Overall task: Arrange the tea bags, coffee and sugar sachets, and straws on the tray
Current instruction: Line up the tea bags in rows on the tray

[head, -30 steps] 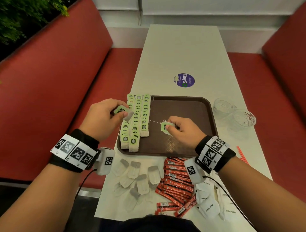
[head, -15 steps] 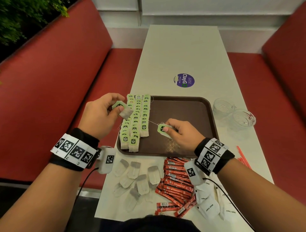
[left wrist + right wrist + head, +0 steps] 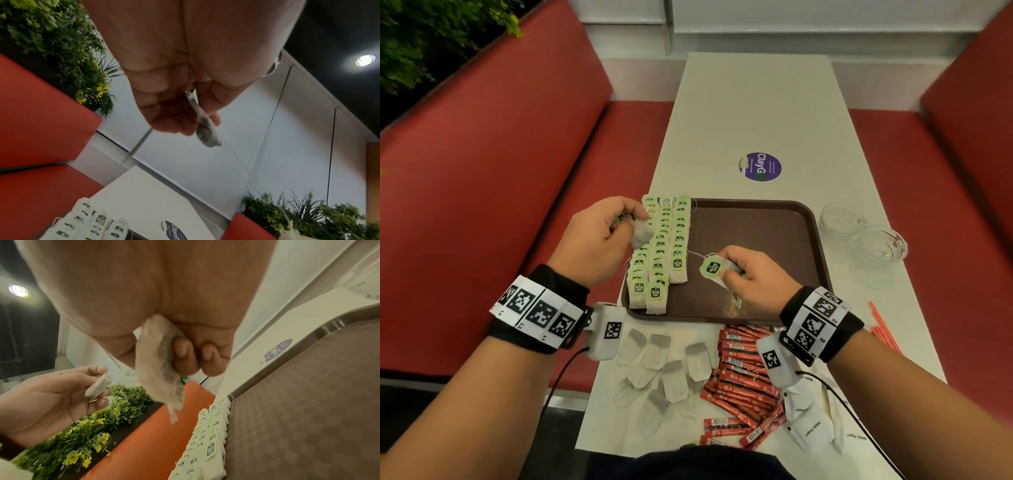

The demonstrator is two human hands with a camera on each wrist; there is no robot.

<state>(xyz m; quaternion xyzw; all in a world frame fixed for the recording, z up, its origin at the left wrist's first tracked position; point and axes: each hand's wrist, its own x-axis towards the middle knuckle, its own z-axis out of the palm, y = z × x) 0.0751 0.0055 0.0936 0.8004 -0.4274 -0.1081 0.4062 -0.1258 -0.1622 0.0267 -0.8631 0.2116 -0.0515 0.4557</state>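
Observation:
A brown tray (image 3: 756, 219) lies across the white table. Three rows of green-tagged tea bags (image 3: 664, 246) fill its left part. My left hand (image 3: 602, 236) hovers at the tray's left rim and pinches one tea bag (image 3: 639, 233) (image 3: 205, 128) (image 3: 98, 386). Over the tray's middle, my right hand (image 3: 743, 277) grips another tea bag (image 3: 712, 269) (image 3: 158, 369) with its green tag facing up. A thin string runs from it toward the rows. Loose tea bags (image 3: 671, 373), red coffee sachets (image 3: 743, 377) and white sugar sachets (image 3: 811, 425) lie near me. Red straws (image 3: 883, 329) lie at the right.
Two clear glass cups (image 3: 859, 229) stand right of the tray. A purple round sticker (image 3: 760, 167) is on the table beyond it. Red bench seats (image 3: 517, 171) flank the table, with plants (image 3: 421, 34) behind the left one.
My left hand has moved up and back along the tray's left rim with its tea bag. My right hand has shifted slightly left and nearer with its bag.

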